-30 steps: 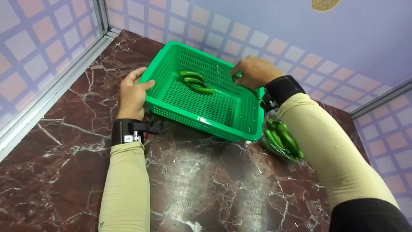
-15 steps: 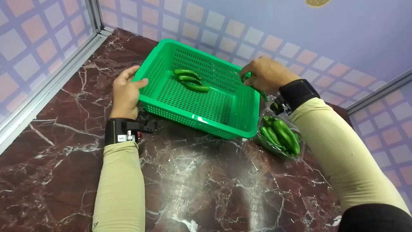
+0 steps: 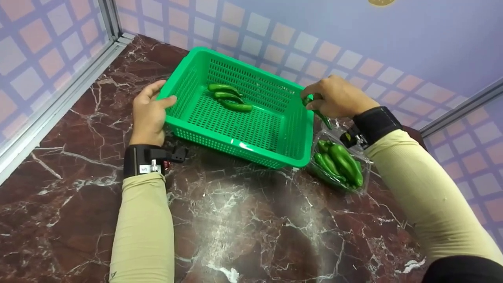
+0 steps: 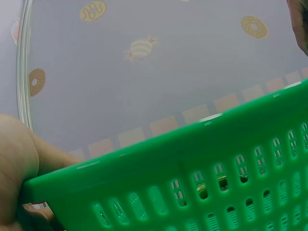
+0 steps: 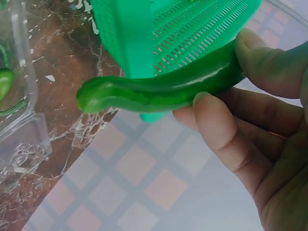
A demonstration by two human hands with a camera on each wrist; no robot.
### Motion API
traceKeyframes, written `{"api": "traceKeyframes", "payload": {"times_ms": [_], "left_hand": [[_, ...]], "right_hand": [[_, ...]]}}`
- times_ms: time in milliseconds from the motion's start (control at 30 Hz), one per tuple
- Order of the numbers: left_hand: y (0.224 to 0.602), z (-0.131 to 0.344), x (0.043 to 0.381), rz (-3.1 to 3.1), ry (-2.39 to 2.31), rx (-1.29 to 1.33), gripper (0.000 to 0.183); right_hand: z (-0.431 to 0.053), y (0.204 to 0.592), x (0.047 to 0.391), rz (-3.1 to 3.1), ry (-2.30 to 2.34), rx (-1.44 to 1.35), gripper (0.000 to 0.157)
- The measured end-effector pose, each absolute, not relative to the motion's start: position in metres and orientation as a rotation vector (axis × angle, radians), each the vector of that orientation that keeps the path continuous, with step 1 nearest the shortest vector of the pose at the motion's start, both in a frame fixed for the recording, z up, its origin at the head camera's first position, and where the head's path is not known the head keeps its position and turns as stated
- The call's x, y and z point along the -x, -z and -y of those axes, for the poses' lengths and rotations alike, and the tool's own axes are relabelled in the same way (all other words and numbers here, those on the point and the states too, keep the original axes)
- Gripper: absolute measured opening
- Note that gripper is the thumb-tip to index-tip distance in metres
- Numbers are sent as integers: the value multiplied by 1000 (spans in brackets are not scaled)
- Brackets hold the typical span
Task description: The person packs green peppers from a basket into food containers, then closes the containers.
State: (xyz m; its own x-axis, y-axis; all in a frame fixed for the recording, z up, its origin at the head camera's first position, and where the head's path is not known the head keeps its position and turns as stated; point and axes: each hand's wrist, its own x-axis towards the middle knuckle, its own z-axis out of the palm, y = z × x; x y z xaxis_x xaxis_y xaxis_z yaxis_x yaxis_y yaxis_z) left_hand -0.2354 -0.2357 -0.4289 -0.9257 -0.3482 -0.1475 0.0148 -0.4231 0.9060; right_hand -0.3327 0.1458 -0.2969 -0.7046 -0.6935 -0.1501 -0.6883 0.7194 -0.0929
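Note:
My left hand [image 3: 147, 114] grips the left rim of the green plastic basket [image 3: 220, 144], thumb over the edge. In the left wrist view that hand [image 4: 17, 168] shows at the rim's end. My right hand [image 3: 336, 96] pinches a green pepper [image 5: 154, 94] between thumb and fingers, just off the basket's right rim. One end of this long, slightly curved pepper points down toward the table. Inside the basket, 3 similar green peppers [image 3: 237, 106] lie side by side near the back left.
A clear plastic box [image 3: 366, 182] with several green peppers [image 3: 346, 163] stands right of the basket, below my right forearm. Everything rests on a dark red marbled surface [image 3: 235, 220]. Tiled-pattern walls [image 3: 271, 35] rise behind and at both sides.
My right hand has moved right with the pepper, from over the basket's right end to just outside its rim. The left hand keeps its grip; the peppers in the basket lie unchanged.

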Motion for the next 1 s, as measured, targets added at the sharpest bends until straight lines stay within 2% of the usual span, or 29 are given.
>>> {"api": "traceKeyframes", "payload": {"times_ms": [467, 700, 1000], "left_hand": [[431, 234, 236, 1545, 2425, -428, 52], [431, 236, 235, 1526, 2446, -425, 53], [430, 235, 235, 1516, 2450, -439, 51]], "right_hand": [[-173, 308, 317, -2788, 151, 1130, 24], [-184, 318, 309, -2756, 256, 1242, 26], [-208, 327, 293, -2769, 395, 1091, 29]]}}
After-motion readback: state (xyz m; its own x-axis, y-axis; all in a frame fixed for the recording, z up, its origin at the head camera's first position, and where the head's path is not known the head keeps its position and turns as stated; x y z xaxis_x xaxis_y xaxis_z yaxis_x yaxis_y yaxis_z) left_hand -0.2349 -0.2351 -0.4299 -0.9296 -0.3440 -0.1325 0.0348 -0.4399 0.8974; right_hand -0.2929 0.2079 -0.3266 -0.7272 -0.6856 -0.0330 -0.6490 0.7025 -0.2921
